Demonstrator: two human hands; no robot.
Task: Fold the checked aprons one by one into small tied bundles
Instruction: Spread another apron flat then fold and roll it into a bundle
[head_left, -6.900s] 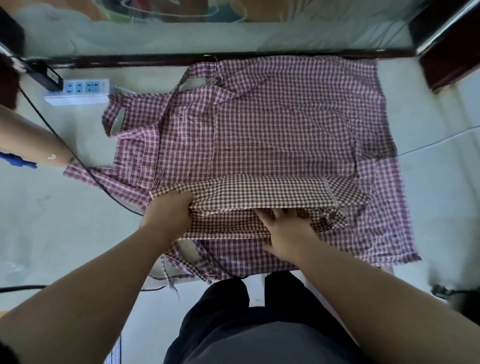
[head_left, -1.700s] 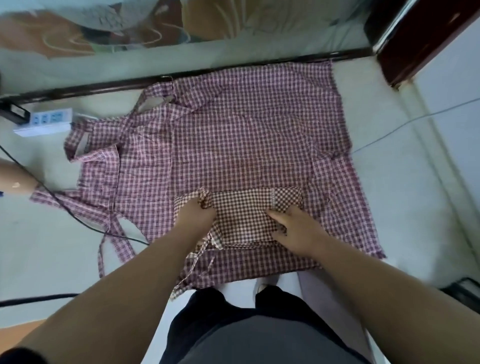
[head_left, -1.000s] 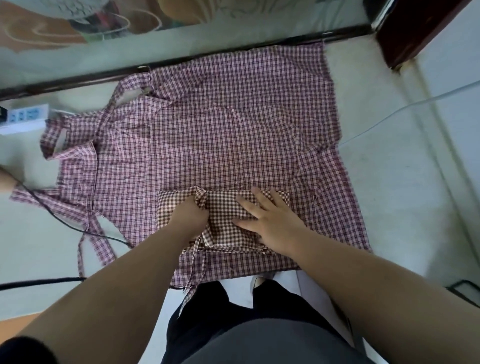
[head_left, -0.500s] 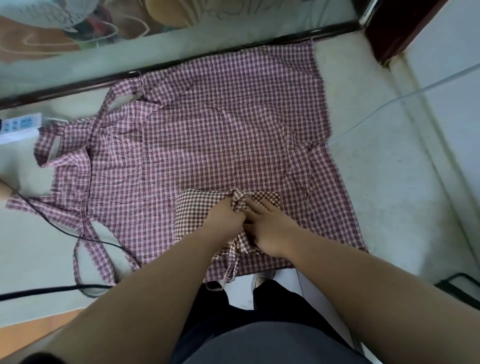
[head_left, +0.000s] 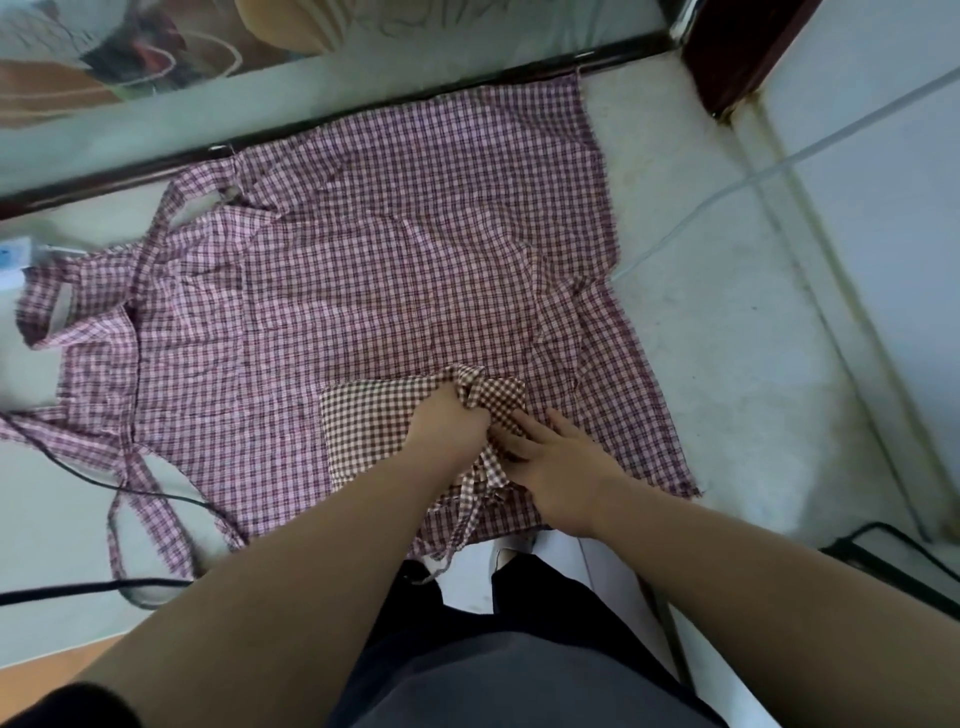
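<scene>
The left hand (head_left: 448, 427) pinched bunched cloth of the folded brown apron (head_left: 371, 434) lying under both hands, likely for tying; the right hand (head_left: 553, 465), fingers straight, pressed it flat alongside, steadying the folds

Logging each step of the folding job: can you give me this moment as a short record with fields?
folding now: brown-checked apron, folded small
lies on: pink-checked aprons, spread flat on the floor
left hand: grips the bundle's bunched edge
right hand: fingers press the fold
tie strap: loose, not yet tied
</scene>
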